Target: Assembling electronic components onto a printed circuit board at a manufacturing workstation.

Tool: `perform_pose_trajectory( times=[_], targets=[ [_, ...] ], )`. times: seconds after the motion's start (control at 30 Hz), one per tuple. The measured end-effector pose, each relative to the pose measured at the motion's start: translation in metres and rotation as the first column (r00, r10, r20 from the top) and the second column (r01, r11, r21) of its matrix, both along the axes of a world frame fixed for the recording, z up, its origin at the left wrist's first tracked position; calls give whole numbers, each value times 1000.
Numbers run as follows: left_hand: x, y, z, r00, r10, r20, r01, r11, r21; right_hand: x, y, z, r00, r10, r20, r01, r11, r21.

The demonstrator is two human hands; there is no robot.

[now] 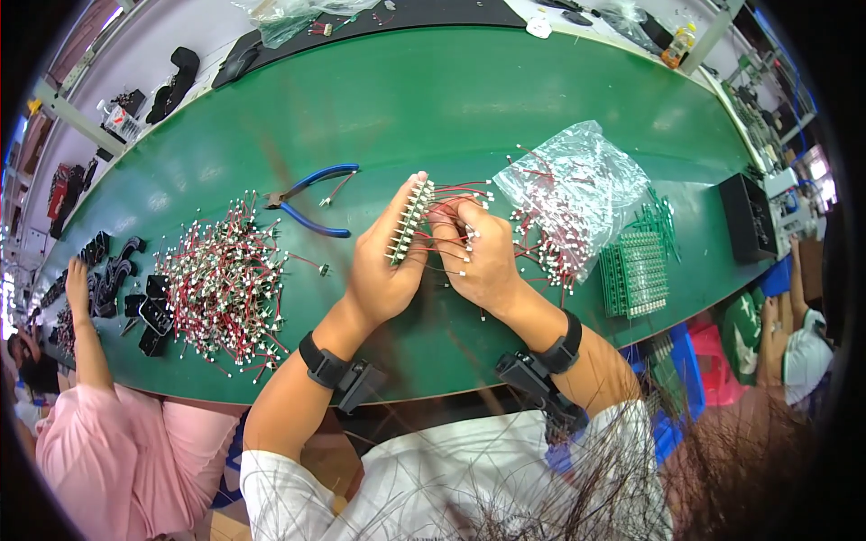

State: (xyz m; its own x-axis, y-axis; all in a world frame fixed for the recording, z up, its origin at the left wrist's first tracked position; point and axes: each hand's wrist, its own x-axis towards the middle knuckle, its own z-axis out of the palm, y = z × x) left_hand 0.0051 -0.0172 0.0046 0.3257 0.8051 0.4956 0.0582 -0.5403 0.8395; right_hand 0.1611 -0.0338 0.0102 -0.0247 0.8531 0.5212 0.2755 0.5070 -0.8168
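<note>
My left hand is closed around a narrow circuit-board strip lined with a row of small white connectors, held tilted above the green table. Beside it, my right hand pinches thin red connector wires with white plugs at their ends. Several of these wires run from the strip toward the right fingers, and the hands almost touch. Exactly which wire ends sit between those fingertips is hidden. To the left lies a big heap of finished-looking pieces with red wires. A clear plastic bag with more red wires lies at the right.
Blue-handled cutting pliers lie beyond my left hand. Green boards are stacked at the right, with a black bin farther over. At far left, a co-worker's hand rests near black parts. A shelf edge borders the table's far side.
</note>
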Motion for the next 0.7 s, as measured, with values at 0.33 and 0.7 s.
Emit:
perform_pose_trajectory(
  times=[0.33, 0.7],
  targets=[
    [-3, 1, 2, 996, 21, -81, -16, 998, 64, -1, 0, 4, 993, -79, 88, 71, 993, 92],
    [0, 1, 1, 997, 10, -80, -5, 998, 59, -1, 0, 5, 991, -105, 83, 91, 984, 155]
  ],
)
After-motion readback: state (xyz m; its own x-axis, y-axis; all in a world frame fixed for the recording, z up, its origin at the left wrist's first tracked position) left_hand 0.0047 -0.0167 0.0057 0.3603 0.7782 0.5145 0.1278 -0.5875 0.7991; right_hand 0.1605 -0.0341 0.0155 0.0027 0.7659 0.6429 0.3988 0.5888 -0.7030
